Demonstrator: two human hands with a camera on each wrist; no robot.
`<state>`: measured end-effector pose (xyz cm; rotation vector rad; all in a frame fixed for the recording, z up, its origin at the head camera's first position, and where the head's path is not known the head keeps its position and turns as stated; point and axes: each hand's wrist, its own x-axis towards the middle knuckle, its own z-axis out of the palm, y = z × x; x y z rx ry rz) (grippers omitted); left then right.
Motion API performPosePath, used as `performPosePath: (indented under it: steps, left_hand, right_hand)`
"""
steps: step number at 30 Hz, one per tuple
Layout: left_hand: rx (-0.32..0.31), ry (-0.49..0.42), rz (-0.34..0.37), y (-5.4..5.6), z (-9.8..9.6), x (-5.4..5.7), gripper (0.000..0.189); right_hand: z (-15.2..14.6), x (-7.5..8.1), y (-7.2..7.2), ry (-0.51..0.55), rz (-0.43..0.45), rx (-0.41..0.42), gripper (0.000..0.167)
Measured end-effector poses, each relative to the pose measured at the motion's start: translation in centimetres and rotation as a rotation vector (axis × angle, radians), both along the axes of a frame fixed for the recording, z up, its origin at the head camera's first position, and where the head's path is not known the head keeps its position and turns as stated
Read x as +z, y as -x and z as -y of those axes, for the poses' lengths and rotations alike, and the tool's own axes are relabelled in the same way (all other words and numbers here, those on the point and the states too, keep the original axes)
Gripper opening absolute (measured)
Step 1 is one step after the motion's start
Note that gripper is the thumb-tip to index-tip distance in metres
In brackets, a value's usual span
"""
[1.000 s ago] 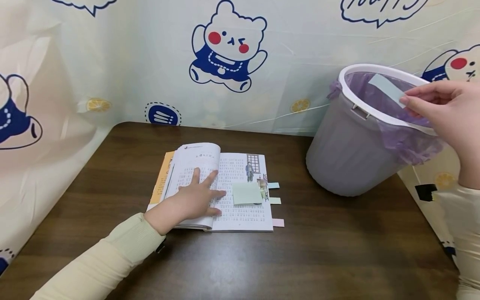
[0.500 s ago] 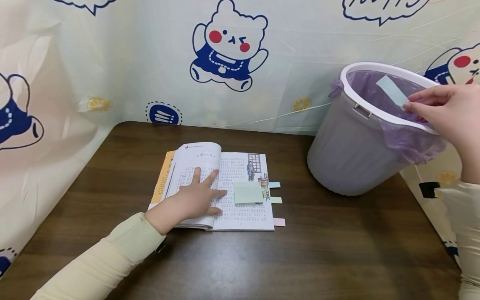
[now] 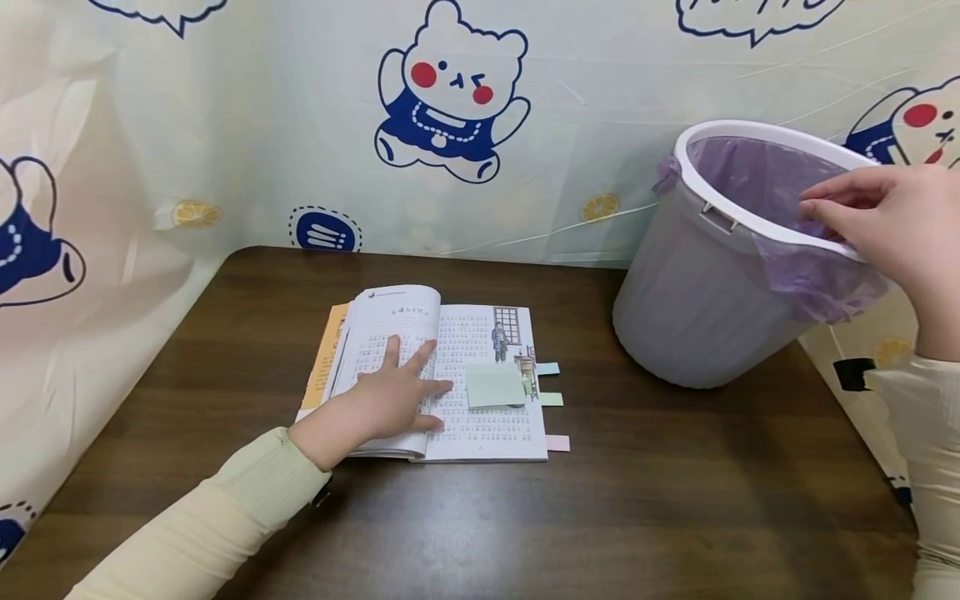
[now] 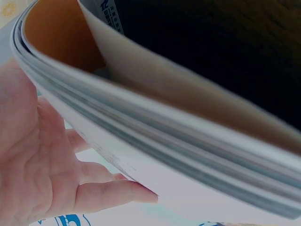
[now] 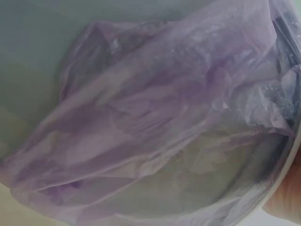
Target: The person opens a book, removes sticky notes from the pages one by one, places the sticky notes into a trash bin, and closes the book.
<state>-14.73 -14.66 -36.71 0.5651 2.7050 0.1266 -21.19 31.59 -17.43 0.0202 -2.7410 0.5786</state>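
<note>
An open book [image 3: 495, 442] with printed pages lies on the table. My left hand [image 3: 390, 404] rests on it with fingers spread, the tips reaching over the inner part of the right page. On that page sits a pale green sticky note pad [image 3: 495, 386]. In the left wrist view the book's curved page stack [image 4: 155, 127] covers much of the frame, and my left hand [image 4: 51, 165] shows at the lower left. Over the bin [image 3: 690, 292] at the right, my right hand [image 3: 900, 217] has its thumb and fingertips close together above the opening; no strip shows between them.
A purple liner bag [image 3: 817, 283] hangs over the bin's white rim [image 3: 750, 225]. Blue, green and pink tabs, such as the pink tab [image 3: 558, 443], stick out of the book's right edge. A printed curtain [image 3: 300, 100] borders the wooden table [image 3: 487, 533].
The light blue paper strip that my right hand pinched over the bin is gone from its fingers and out of sight. My left hand stays on the book.
</note>
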Motion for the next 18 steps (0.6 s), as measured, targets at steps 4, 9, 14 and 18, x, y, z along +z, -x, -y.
performPosePath:
  steps: [4, 9, 14, 18]
  left_hand:
    - [-0.001, 0.001, 0.002, 0.0, 0.1, -0.1, 0.058]
    - [0.007, -0.01, 0.009, 0.0, 0.1, -0.2, 0.058]
    - [0.009, -0.012, 0.014, -0.2, 0.1, 0.0, 0.058]
    - [0.007, -0.003, 0.009, -0.3, 0.1, 0.2, 0.057]
  right_hand:
    - [0.2, 0.0, -0.2, 0.085, -0.048, -0.011, 0.036]
    - [0.6, 0.0, -0.5, 0.162, -0.129, -0.019, 0.027]
    - [1.7, -0.2, -1.4, 0.223, -0.238, 0.02, 0.022]
    - [2.9, -0.3, -2.6, 0.256, -0.302, 0.063, 0.024]
